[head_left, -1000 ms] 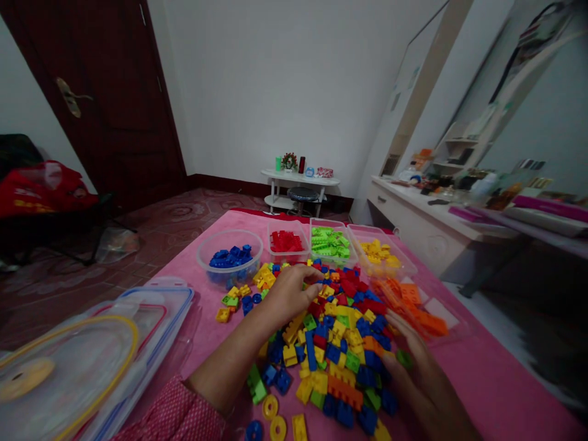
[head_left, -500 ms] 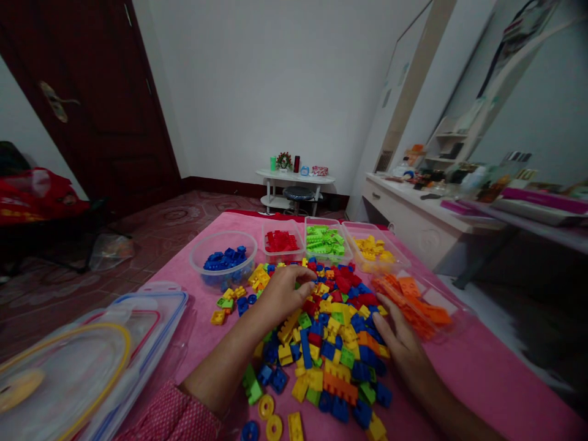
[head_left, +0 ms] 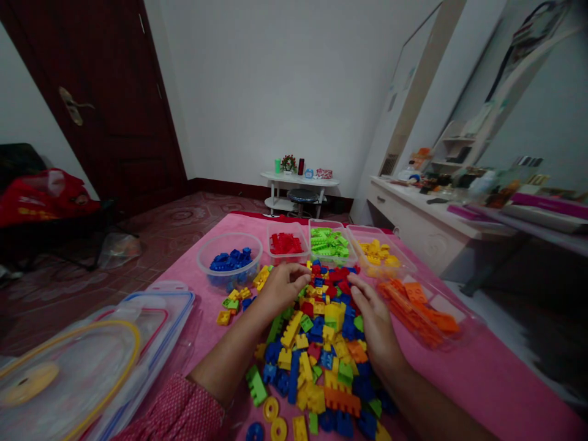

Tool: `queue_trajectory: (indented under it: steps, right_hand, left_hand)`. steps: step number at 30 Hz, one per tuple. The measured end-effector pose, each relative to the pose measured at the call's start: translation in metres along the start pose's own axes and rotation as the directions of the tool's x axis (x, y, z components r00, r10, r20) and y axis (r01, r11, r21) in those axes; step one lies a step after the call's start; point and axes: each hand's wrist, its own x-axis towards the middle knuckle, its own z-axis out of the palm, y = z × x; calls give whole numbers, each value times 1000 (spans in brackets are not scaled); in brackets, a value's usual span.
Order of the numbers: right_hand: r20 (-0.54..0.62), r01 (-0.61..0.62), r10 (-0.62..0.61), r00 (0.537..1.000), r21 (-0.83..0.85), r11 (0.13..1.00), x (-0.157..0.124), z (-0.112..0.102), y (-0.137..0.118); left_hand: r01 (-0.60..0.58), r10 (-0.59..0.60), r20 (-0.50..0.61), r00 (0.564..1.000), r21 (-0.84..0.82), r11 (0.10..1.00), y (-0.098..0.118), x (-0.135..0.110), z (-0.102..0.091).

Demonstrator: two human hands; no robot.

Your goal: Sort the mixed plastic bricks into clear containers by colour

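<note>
A mixed pile of toy building blocks [head_left: 316, 355] in red, blue, yellow, green and orange covers the middle of the pink cloth. My left hand [head_left: 282, 286] is over the pile's far left side, fingers curved and a gap showing between thumb and fingers; I see nothing in it. Along the right side lies my right hand [head_left: 374, 312], fingers stretched out beside red and blue blocks. Behind the pile stand a round tub [head_left: 200, 262] of blue blocks and boxes of red blocks [head_left: 285, 244], green blocks [head_left: 329, 242] and yellow blocks [head_left: 378, 252].
Orange blocks [head_left: 420, 309] fill a clear box at the right. Stacked clear lids [head_left: 92, 361] with coloured rims lie at the left. Ring-shaped pieces [head_left: 271, 409] sit near the front. A white dresser [head_left: 422, 214] stands on the right, a small white table [head_left: 298, 179] by the wall.
My right hand has moved forward and inward along the pile's right side. My left hand stays near the same spot. The view has shifted slightly.
</note>
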Motion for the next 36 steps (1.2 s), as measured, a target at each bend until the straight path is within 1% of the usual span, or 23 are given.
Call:
queue_trajectory:
  steps: [4,7,10,12,13,15,17,18,19,20,22,23,24,25,27,29,31,33,34,36]
  right_hand:
    - [86,64,-62,994,-11,998,0,29,-17]
    - [163,32,-35,986,22,999,-5,52,-28]
    - [288,15,-38,957,81,997,-5,70,-38]
    - [358,35,-74,931,113,993,1,74,-44]
    - [382,58,-100,919,119,991,6,73,-46]
    - [394,121,-150,907,97,988,20,64,-50]
    - [344,199,-181,921,-17,980,35,47,-50]
    - [297,235,-189,936,-127,964,42,37,-48]
    - [247,264,-200,948,-264,928,48,27,-45]
    - [211,278,-206,956,-408,870,53,18,-40]
    - [208,284,-195,958,-632,721,61,3,-29]
    - [232,290,-176,957,-696,656,63,-2,-22]
    - [272,310,-157,949,-729,611,64,-4,-16]
    - [319,342,-147,936,-735,585,64,-5,-10]
    - [401,422,-169,900,-705,570,63,-3,-1]
    - [434,465,-203,878,-673,575,62,1,2]
    - [407,438,-196,892,-677,591,61,4,0]
    - [374,391,-163,913,-688,612,60,5,-7]
    - [367,377,-152,918,-686,623,59,6,-11]
    - [356,368,-160,921,-656,659,57,7,-20]
  left_hand:
    - [-19,17,-45,999,-40,999,-3,3,0]
    - [-43,35,-122,992,-62,997,-4,3,-2]
    - [-58,44,-173,984,-77,995,-3,3,-6]
    - [-47,27,-205,978,-93,995,-3,3,-9]
    - [-33,8,-223,975,-109,994,-3,3,-11]
    - [3,-40,-243,969,-154,988,-5,4,-12]
    - [33,-83,-249,965,-199,979,-7,6,-11]
    - [38,-93,-249,964,-216,976,-9,7,-11]
    - [37,-94,-249,964,-225,974,-11,7,-10]
    - [28,-86,-251,964,-227,973,-13,8,-9]
    - [2,-57,-246,968,-219,976,-16,9,-6]
    - [-8,-43,-241,970,-206,979,-18,10,-5]
    - [-14,-30,-233,972,-184,983,-20,10,-5]
    - [-17,-18,-227,974,-154,988,-20,10,-5]
    - [-14,0,-208,978,-65,998,-20,8,-5]
    - [3,13,-177,984,86,996,-16,5,-6]
    - [9,33,-137,990,290,957,-12,1,-7]
    - [-3,53,-96,994,458,889,-9,-3,-7]
    - [-9,56,-78,995,507,862,-8,-4,-7]
    - [-4,44,-61,997,544,839,-7,-6,-7]
